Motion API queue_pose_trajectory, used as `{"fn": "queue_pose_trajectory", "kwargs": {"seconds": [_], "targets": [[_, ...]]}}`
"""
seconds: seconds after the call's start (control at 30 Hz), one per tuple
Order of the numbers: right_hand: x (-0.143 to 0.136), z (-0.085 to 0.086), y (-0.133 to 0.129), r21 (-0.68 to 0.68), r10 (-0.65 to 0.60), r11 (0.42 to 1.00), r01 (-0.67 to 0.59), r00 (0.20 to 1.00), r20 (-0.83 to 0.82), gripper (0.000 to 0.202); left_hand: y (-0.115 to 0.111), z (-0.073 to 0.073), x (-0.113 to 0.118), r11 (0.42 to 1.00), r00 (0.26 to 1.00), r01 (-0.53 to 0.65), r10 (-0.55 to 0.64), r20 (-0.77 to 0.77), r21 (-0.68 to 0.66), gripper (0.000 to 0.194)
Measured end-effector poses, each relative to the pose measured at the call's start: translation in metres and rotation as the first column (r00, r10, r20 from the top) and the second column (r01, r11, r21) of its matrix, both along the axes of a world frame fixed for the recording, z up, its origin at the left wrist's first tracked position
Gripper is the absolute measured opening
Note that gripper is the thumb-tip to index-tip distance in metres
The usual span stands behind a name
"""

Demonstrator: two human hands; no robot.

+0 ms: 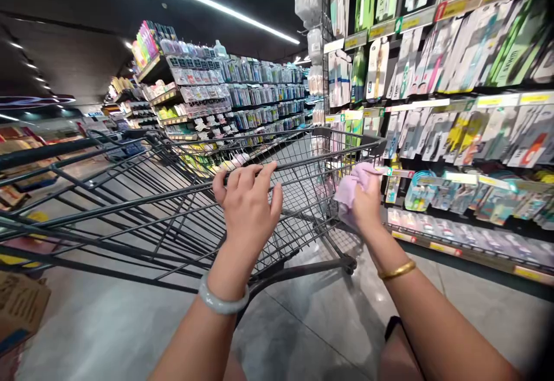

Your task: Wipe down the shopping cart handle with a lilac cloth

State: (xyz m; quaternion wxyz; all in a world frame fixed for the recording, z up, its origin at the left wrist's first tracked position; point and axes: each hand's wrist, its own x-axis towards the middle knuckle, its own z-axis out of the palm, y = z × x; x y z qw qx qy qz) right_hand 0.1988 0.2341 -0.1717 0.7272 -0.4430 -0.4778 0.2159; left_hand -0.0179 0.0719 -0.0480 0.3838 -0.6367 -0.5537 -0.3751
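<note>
A dark wire shopping cart (298,187) stretches across the middle of the view. My left hand (250,199) rests at the cart's upper rim with its fingers spread and bent over the bar; a pale bangle circles that wrist. To the right, my right hand (367,199) grips a light purple cloth (348,193) beside the cart's end, close to the shelf edge. A gold bangle is on the right wrist.
Shelves of packaged goods (467,133) with price strips rise close on the right. Another stocked shelf unit (199,92) stands beyond the cart. A cardboard box (21,306) sits at the lower left on the grey floor (303,323).
</note>
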Motion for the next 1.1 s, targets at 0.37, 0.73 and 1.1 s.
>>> {"fn": "queue_pose_trajectory", "kwargs": {"seconds": [0.37,0.73,1.1], "targets": [[0.017,-0.021,0.01,0.095,-0.076,0.993,0.076,0.997,-0.001,0.047,0.004,0.0,0.002,0.996,0.996,-0.085,0.085,0.012,0.006,0.032],[-0.01,-0.037,-0.004,0.271,-0.192,0.961,0.049,0.824,0.532,0.048,0.004,0.001,-0.002,0.999,0.998,-0.039,0.039,0.049,-0.005,0.032],[-0.045,-0.009,-0.053,0.334,-0.081,0.933,-0.132,0.828,0.554,0.036,0.004,-0.001,0.0,0.998,0.996,-0.061,0.059,0.073,0.023,0.031]]}}
